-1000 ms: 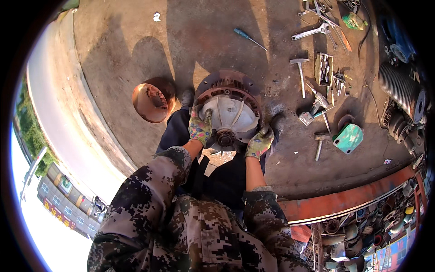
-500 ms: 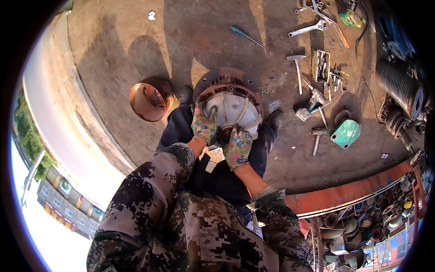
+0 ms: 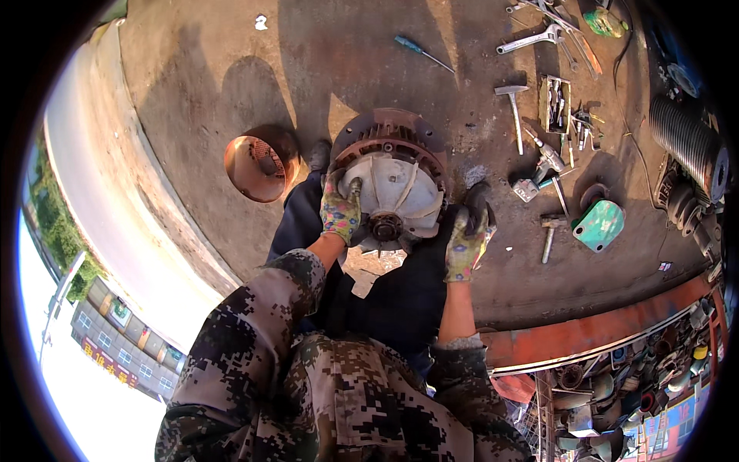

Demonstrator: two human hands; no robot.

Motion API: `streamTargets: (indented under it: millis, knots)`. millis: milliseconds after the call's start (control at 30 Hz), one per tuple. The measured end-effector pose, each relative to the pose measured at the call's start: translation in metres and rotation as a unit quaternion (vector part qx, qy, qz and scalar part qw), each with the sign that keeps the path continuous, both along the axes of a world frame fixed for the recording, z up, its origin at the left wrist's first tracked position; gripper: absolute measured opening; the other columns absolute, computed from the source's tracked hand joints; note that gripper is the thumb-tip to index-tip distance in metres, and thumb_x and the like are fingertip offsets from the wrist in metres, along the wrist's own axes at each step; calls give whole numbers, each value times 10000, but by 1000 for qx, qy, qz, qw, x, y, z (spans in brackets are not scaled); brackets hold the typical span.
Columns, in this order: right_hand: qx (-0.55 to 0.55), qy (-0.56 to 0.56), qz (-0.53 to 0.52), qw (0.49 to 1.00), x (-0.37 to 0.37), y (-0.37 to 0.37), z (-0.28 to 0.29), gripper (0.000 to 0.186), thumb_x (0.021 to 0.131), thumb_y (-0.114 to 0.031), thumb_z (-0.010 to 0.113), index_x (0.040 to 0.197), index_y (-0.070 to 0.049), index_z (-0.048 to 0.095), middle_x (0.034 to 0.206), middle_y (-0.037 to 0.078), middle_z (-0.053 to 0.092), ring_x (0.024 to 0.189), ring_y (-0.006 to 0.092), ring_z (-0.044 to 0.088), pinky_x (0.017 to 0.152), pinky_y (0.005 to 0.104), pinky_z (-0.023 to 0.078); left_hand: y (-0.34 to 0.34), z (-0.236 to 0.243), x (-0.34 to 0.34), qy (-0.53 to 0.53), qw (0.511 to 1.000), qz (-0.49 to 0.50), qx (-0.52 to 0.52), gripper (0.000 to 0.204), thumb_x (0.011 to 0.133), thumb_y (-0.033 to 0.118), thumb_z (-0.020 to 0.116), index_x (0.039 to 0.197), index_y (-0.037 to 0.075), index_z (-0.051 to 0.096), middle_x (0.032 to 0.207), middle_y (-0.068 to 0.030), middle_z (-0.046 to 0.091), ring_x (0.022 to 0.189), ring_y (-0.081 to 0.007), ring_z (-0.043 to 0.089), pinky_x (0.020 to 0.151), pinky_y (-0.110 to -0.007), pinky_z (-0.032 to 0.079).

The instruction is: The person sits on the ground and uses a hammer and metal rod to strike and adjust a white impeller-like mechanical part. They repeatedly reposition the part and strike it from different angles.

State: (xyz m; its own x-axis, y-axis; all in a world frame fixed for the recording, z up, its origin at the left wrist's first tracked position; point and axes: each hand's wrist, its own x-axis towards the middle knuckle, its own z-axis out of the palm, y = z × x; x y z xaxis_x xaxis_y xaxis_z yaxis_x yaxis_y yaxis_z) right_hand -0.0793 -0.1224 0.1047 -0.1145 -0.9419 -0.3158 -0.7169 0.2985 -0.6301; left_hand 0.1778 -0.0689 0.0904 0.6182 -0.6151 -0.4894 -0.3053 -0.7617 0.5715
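Observation:
A rusty electric motor [image 3: 389, 132] with a round flange stands on the ground between my legs. At its near end sits a pale grey metal fan [image 3: 392, 185] with raised radial blades and a dark, rusty shaft hub [image 3: 386, 226]. My left hand [image 3: 341, 206], in a flowered glove with dark fingertips, grips the fan's left edge, thumb on its face. To the right of the fan, apart from it, my right hand [image 3: 466, 250] is beside my right knee and shoe. Its gloved fingers look spread, with nothing visible in them.
A rusty round cover [image 3: 260, 165] lies at left. A screwdriver [image 3: 423, 53] lies ahead. On the right are a pick-headed hammer [image 3: 516, 115], a tool box [image 3: 554, 104], a cordless power tool [image 3: 539, 171], a mallet [image 3: 550, 235] and a green flanged part [image 3: 599, 225].
My right hand has left the fan's hub and moved right, beside my knee. The hub is now uncovered. My left hand stays on the fan; the whole view has shifted slightly.

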Motion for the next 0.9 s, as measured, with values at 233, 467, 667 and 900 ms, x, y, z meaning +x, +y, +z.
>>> streamTargets:
  millis: [233,467,667,900]
  knots:
    - [173,-77,-53,981,13,28,-104,550,1123,-444,341,1510,-102,528,1480,226,564,1368,414,521,1118,461,432,-8,-5,0,0,999,-34,8,453,988,188,691,1368,-24,564,1380,-232,613,1279,-384,596,1089,-412,461]
    - [236,-239,-227,914,-9,43,-142,494,1119,-390,433,1477,-86,586,1443,197,625,1321,362,592,1118,406,427,-11,-6,-22,-10,999,-39,-20,414,988,164,694,1342,-17,580,1361,-234,615,1272,-379,586,1095,-414,445]
    - [70,-116,-10,991,-64,64,-206,512,1097,-426,480,1472,-99,598,1391,176,663,1306,358,599,1117,412,427,-51,0,-58,-74,990,-118,25,478,988,234,697,1378,-5,556,1368,-219,629,1283,-368,594,1094,-419,455]
    - [246,-319,-309,862,-93,18,-220,499,1099,-395,480,1478,-89,587,1405,176,652,1297,349,603,1110,407,436,-111,-2,-118,-149,961,-196,127,500,1007,352,607,1353,-8,580,1292,-249,668,1209,-435,630,1034,-468,499]
